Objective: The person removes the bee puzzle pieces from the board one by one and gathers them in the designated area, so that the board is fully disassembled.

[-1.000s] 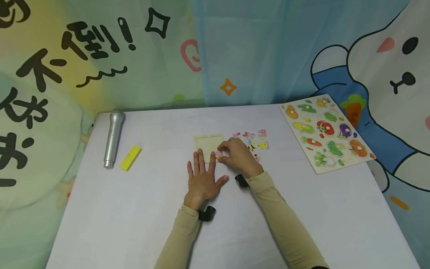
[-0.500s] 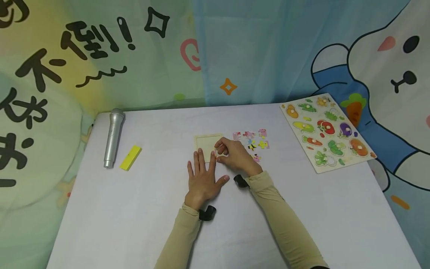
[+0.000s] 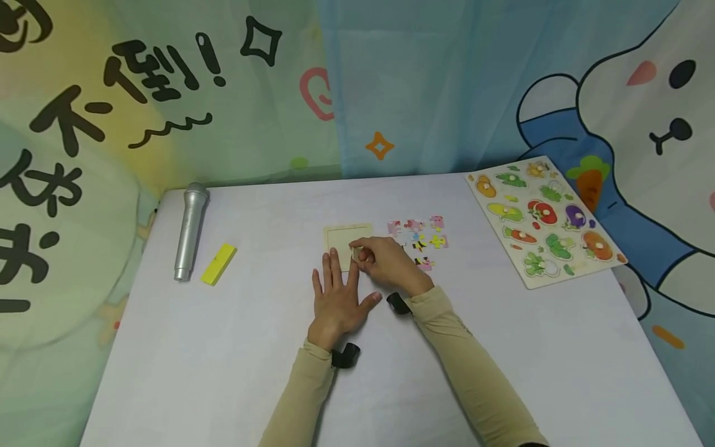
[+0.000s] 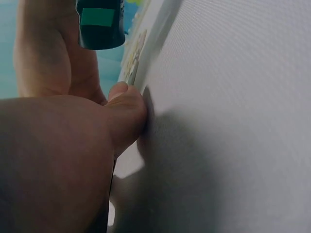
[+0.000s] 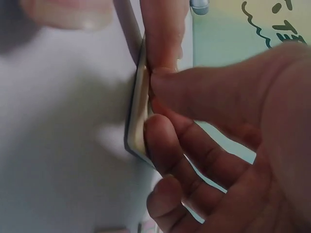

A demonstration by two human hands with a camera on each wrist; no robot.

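Observation:
A small pale wooden puzzle tray (image 3: pixel 338 234) with a raised border lies on the table. My left hand (image 3: pixel 335 304) is flat, its straight fingers resting on the tray's lower part and the thumb spread on the cloth. Over the tray's lower right, my right hand (image 3: pixel 388 264) pinches a puzzle piece (image 3: pixel 354 253) between thumb and index finger; only a thin pale edge of it shows. In the right wrist view the other fingers curl beside the tray's rim (image 5: pixel 137 114). Several colourful puzzle pieces (image 3: pixel 437 241) lie right of the tray, some partly behind the right hand.
A silver microphone (image 3: pixel 190 233) and a yellow block (image 3: pixel 218 264) lie to the left on the white table (image 3: pixel 223 360). At the back right rests a large vegetable puzzle board (image 3: pixel 516 226). A printed curtain (image 3: pixel 424 87) hangs behind the table.
My right hand has shifted slightly left and down over the tray. The pink and yellow piece seen at its fingertips earlier now shows only as an edge. The left hand stays put.

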